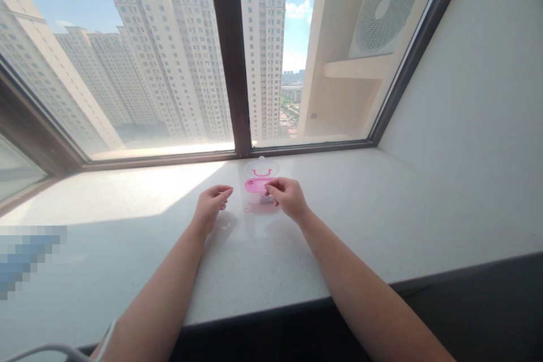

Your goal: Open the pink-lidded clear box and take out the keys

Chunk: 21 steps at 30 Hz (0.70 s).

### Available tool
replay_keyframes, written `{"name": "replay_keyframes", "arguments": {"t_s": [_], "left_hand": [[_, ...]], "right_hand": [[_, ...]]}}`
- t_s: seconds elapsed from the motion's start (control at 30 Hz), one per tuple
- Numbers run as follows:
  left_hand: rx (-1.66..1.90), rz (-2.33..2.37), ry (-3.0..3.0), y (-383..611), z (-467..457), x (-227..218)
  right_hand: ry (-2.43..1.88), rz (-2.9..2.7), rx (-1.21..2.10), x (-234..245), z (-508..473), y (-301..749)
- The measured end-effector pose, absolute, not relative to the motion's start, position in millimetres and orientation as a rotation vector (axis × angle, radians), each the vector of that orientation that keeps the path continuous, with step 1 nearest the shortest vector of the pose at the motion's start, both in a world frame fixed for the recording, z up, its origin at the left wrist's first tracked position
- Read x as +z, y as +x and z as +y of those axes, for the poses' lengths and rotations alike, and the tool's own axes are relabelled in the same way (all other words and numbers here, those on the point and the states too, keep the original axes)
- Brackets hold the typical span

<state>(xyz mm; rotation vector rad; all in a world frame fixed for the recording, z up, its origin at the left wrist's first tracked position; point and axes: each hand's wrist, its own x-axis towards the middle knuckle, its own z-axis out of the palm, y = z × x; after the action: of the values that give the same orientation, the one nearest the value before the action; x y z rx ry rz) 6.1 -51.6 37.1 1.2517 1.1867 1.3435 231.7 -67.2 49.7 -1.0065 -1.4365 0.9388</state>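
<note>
A small clear plastic case (262,169) with a pink handle mark and pink contents lies open on the white stone windowsill (382,209), close to the window frame. My right hand (289,197) rests over the case's near half, its fingers pinched together at the pink part. Just left of the case, my left hand (211,204) hovers with thumb and fingertips pinched; whatever is between them is too small to make out. Both forearms reach in from the bottom of the view.
A large window with a dark central mullion (231,56) shows high-rise buildings outside. An outdoor fan unit (390,5) sits beyond the glass at the right. A white wall (475,96) bounds the sill on the right. A white cable (51,348) lies at the bottom left.
</note>
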Motion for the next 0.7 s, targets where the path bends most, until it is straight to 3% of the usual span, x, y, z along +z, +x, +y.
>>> {"name": "replay_keyframes", "arguments": {"t_s": [0.7], "left_hand": [[1.319, 1.116, 1.269, 10.5, -54.7, 38.7]], "right_hand": [[-1.076, -1.608, 0.632, 39.9, -65.6, 227.3]]}}
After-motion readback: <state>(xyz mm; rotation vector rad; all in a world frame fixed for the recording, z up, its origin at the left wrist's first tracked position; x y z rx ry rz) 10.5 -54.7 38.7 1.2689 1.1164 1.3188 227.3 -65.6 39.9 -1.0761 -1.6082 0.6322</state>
